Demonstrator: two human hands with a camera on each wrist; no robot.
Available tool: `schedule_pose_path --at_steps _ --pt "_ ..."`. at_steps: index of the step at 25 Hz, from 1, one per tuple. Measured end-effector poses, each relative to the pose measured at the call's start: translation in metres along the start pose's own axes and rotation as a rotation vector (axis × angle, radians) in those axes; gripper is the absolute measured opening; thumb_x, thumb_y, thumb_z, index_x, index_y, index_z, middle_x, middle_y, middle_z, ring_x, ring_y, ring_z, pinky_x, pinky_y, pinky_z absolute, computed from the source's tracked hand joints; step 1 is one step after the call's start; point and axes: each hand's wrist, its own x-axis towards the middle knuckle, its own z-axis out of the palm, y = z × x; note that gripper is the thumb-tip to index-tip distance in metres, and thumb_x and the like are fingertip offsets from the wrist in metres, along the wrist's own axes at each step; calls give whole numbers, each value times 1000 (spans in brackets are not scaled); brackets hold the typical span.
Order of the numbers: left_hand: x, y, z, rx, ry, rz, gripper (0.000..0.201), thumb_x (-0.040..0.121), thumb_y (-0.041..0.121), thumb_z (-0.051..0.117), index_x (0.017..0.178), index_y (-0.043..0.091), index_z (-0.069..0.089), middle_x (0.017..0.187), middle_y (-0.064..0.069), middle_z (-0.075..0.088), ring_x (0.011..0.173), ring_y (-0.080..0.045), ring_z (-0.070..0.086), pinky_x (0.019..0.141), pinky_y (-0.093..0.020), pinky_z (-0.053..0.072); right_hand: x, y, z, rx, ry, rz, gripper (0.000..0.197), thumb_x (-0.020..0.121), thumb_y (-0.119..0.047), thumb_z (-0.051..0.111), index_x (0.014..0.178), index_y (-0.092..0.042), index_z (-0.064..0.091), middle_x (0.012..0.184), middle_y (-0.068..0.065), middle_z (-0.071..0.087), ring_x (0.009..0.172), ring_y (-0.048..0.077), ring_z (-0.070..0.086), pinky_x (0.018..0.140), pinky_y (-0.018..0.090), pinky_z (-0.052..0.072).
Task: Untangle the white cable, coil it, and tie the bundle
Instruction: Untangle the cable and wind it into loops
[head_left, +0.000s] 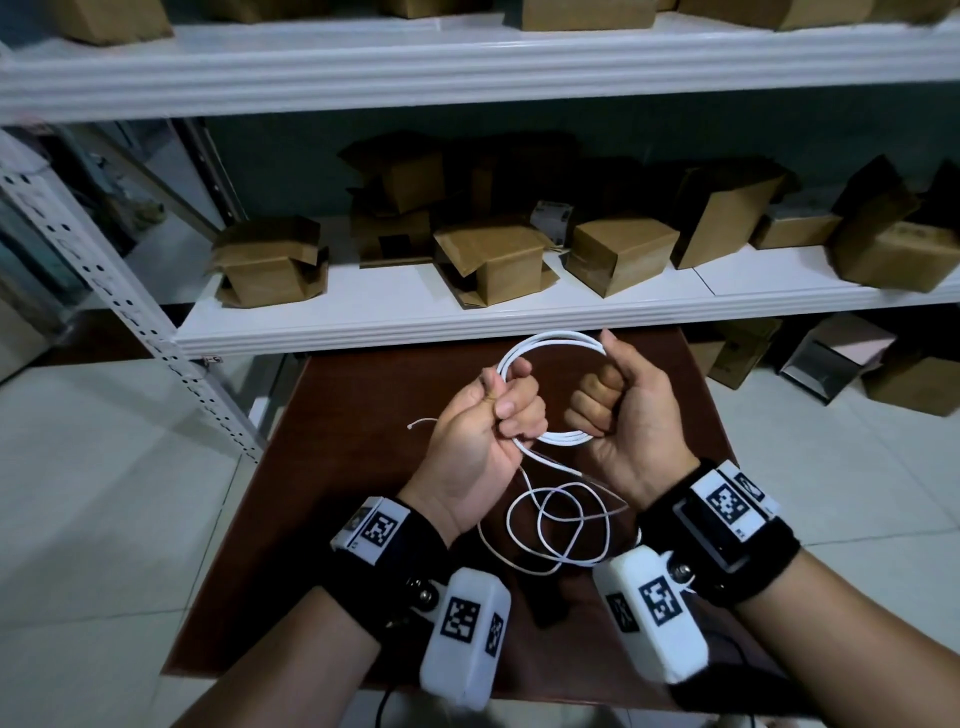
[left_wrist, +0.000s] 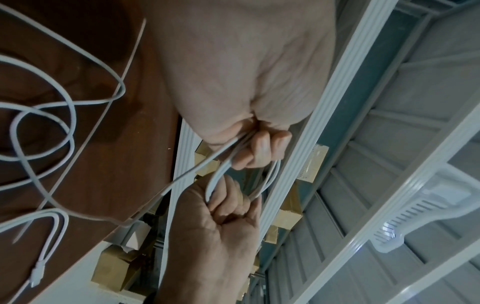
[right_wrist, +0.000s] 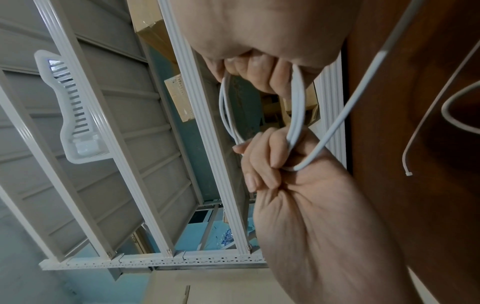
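— Left hand (head_left: 480, 423)?
— Raised above the brown desk (head_left: 332, 467), palm turned up and inward, forearm coming in from the lower left. Fingers (head_left: 519, 410) curled tight round the left side of the white cable (head_left: 545, 343), thumb pressed over the strands.
— And the right hand (head_left: 631, 415)?
— Held level with the left, just beside it, knuckles facing it across the loop. Closed in a fist on the right side of the same coil, thumb pointing up toward the shelf (head_left: 467, 306). Wrist bent slightly back, black strap and white tagged camera box below it.
— Where exactly sits the cable?
— Partly coiled: several turns forming a ring stretched between the two fists, held in the air over the far half of the desk. From the left fist, a loose tail dropping down to the desk and lying there in a few crossing loops between the two wrists. Seen from the left wrist, a plug end (left_wrist: 36, 275) lying flat on the wood.
— Anything else on the desk?
— A thin white tie (head_left: 422, 423) with a small head, lying left of the left hand, apart from the coil.
— Behind?
— White metal shelf carrying brown cardboard boxes (head_left: 493, 265), some with open flaps.
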Motion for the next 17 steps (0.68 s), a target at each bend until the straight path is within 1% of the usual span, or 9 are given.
schedule_pose_path --at_steps 4,6,8,10,11,12,14,15,17 --pt "2 9 -5 116 65 14 27 114 23 31 97 11 49 62 9 36 48 -1 28 51 -19 26 -3 9 1 -22 -78 42 58 102 -37 54 54 -23 24 45 -4 15 37 11 11 41 26 11" --pt "0 16 -7 219 93 41 29 114 17 31 89 13 46 58 9 33 44 -1 23 46 -19 18 -4 10 1 -25 -170 119 57 100 -39 51 52 -22 26 45 -3 17 42 14 9 47 29 10" --pt "0 25 -10 365 134 45 32 113 15 31 84 13 43 53 10 31 41 0 20 44 -21 11 -4 5 2 -105 -288 181 51 96 -42 50 56 -18 29 47 -1 20 45 15 14 53 32 11" --pt "0 32 -11 536 146 22 30 110 19 40 81 12 43 49 10 30 39 0 20 42 -18 10 -3 -1 1 -275 -388 174 44 93 -41 53 63 -13 37 51 1 30 49 17 23 57 35 14" --pt "-1 33 -11 620 130 -3 29 106 22 43 80 11 43 48 11 31 39 0 21 39 -15 12 -2 -4 -1 -383 -428 157 39 92 -36 58 66 -10 43 53 2 37 50 17 28 57 35 17" --pt "-2 30 -10 704 115 -37 29 105 22 45 78 11 44 48 11 33 39 1 23 38 -13 15 -1 -6 -3 -517 -466 147 33 89 -30 62 68 -6 50 55 4 43 50 18 34 54 34 22" --pt "-4 21 -11 850 104 -107 33 107 13 45 74 13 47 51 8 36 39 2 28 38 -11 21 -1 -7 -7 -846 -523 184 27 84 -24 67 68 -3 61 57 10 51 47 19 47 51 30 35" --pt "-6 16 -15 978 84 -118 35 106 14 47 71 17 52 55 4 39 41 0 31 40 -13 24 -2 -6 -9 -998 -531 219 25 82 -25 69 66 -5 64 57 12 53 46 20 50 52 30 39" --pt "-9 14 -17 1323 -18 -116 32 98 26 46 71 19 61 58 5 47 48 -7 38 46 -21 29 -2 -5 -13 -1171 -507 282 24 77 -27 69 62 -9 63 54 13 52 45 22 52 54 30 40"
